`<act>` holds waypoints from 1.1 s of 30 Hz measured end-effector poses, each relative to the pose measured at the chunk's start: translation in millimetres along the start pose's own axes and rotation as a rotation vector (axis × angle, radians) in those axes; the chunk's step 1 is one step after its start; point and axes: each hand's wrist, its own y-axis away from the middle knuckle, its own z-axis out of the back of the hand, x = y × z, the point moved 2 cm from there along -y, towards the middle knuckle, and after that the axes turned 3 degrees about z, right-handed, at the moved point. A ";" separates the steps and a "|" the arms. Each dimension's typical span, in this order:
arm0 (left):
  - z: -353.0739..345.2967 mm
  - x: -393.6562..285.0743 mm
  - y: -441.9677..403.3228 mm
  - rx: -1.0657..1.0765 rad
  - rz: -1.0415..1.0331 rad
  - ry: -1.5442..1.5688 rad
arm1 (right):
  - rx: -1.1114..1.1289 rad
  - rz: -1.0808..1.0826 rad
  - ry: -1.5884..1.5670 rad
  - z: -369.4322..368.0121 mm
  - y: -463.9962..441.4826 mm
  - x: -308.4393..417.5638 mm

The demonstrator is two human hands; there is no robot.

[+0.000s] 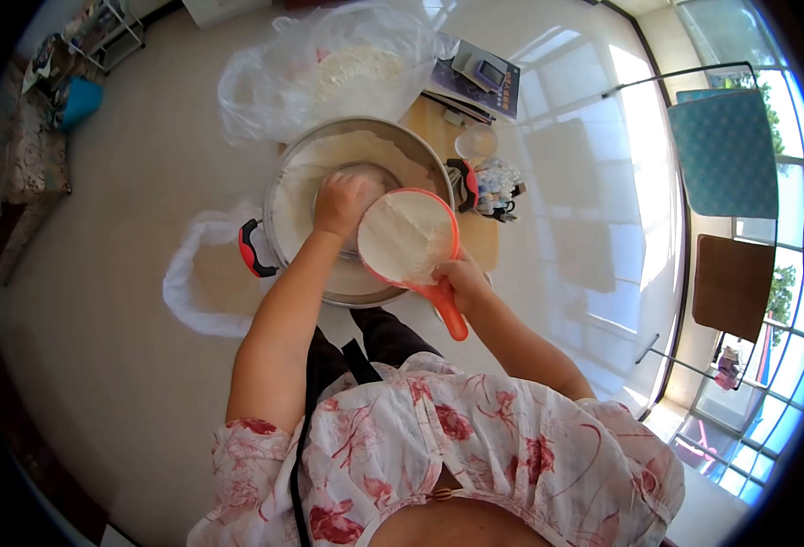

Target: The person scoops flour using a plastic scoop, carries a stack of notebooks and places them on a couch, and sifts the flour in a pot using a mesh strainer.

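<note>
A large round metal pot (280,182) with red-and-black handles stands before me, pale powder lying along its inside. My right hand (458,278) is wrapped round the handle of an orange-rimmed sieve (408,235), tilted over the pot's right side with white powder in it. Over the pot's middle, beside the sieve's left rim, is my left hand (345,202). Its fingers are bent inward and reach down over a round inner opening; what they hold, if anything, is hidden.
Behind the pot lies a clear plastic bag (265,87) with white powder. A book (502,96) with a small device, a clear bowl (476,143) and a small bundle (497,182) are at the right. A white bag (183,283) sits at the left.
</note>
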 end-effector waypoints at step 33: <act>41.1 -32.9 36.8 0.221 1.128 1.959 | 0.267 -0.026 -0.305 -30.7 -7.6 4.6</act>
